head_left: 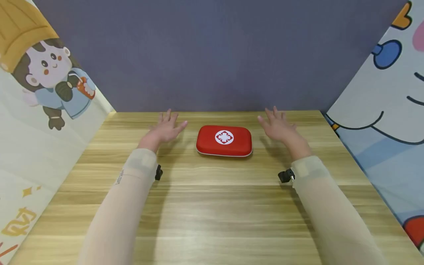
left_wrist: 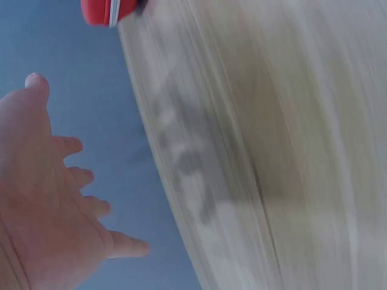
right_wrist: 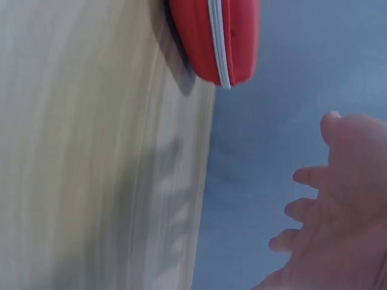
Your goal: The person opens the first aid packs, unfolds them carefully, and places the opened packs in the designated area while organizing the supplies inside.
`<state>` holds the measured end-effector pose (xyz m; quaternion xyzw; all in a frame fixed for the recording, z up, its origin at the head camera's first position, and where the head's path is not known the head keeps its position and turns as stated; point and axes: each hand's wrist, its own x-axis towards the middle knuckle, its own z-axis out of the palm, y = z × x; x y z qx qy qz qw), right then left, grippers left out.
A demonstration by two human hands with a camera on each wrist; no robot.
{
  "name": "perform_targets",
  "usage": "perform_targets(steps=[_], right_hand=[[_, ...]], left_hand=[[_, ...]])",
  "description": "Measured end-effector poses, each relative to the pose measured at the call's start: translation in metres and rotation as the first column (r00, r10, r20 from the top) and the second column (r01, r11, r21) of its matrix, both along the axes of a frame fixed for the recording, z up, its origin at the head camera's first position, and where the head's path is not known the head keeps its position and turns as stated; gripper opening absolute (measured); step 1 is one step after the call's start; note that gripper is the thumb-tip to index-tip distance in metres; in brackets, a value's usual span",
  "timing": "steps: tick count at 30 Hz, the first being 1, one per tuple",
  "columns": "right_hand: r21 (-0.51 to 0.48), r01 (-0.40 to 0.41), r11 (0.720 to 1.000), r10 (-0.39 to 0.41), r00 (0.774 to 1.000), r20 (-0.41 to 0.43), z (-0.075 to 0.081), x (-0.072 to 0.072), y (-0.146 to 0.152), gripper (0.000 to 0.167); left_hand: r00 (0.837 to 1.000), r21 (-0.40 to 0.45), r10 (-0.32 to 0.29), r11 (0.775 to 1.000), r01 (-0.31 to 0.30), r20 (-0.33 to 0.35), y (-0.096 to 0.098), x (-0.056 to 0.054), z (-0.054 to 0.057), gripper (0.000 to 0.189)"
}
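Note:
A red first-aid case (head_left: 205,141) with a white round emblem lies flat on the wooden table, between the two hands. Its pale zip seam (right_wrist: 219,42) shows in the right wrist view, and one red end (left_wrist: 100,11) of it enters the top of the left wrist view. My left hand (head_left: 164,129) hovers to the left of the case, fingers spread and holding nothing. On the other side, my right hand (head_left: 279,127) is held apart from the case with its fingers spread as well. Both hands cast shadows on the tabletop.
The wood-grain table (head_left: 218,206) ends at a dark grey-blue wall (head_left: 212,55). Printed cartoon panels flank it, a chef figure (head_left: 49,70) at left and a white character (head_left: 381,99) at right. Small black cameras (head_left: 285,176) sit on the wrists.

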<state>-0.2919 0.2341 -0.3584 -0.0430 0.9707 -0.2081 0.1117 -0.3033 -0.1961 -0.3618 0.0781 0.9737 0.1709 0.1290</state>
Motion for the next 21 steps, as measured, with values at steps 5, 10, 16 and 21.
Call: perform_targets(steps=[5, 10, 16, 21], right_hand=[[0.015, -0.038, 0.999, 0.038, 0.999, -0.008, 0.000, 0.008, -0.017, 0.087], [0.005, -0.086, 0.996, 0.086, 0.996, -0.025, 0.002, 0.010, -0.039, 0.087], [0.048, -0.165, 0.985, 0.167, 0.985, -0.041, -0.005, 0.016, -0.074, 0.083], [0.077, -0.277, 0.958, 0.280, 0.960, -0.028, -0.012, 0.027, -0.097, 0.082]], left_hand=[[0.998, 0.070, -0.059, 0.996, 0.058, 0.013, 0.016, -0.002, -0.004, 0.095], [0.992, 0.116, -0.121, 0.987, 0.115, 0.045, 0.032, -0.002, -0.005, 0.087], [0.983, 0.053, -0.186, 0.981, 0.186, -0.012, 0.057, 0.005, -0.003, 0.080], [0.970, 0.010, -0.240, 0.971, 0.241, -0.049, 0.075, 0.011, -0.007, 0.076]])
